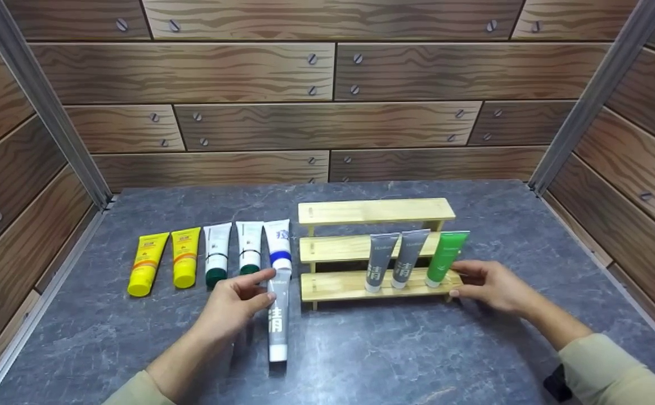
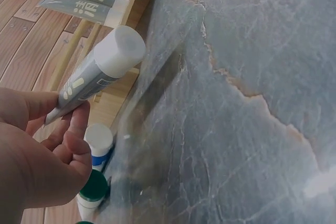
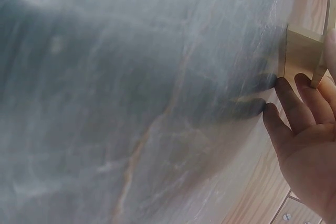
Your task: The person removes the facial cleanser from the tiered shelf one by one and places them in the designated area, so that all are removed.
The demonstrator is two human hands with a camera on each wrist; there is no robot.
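My left hand (image 1: 226, 306) pinches a grey squeeze tube (image 1: 278, 323) near its flat end, between thumb and fingers. The tube's white cap (image 2: 119, 51) points towards me, above the tabletop. At the right end of a three-step wooden display rack (image 1: 333, 287), my right hand (image 1: 499, 288) holds the lowest step, thumb at the front and fingers around the end. On that step two grey tubes (image 1: 381, 261) and a green tube (image 1: 447, 259) stand on their caps, leaning back. In the right wrist view, fingertips (image 3: 283, 85) touch the rack's end.
Left of the rack lies a row of tubes: two yellow tubes (image 1: 148, 264), two white tubes with green caps (image 1: 218, 253), and a white tube with a blue band (image 1: 278, 242). The grey marbled tabletop (image 1: 395, 354) is walled by wood-patterned panels (image 1: 249, 73).
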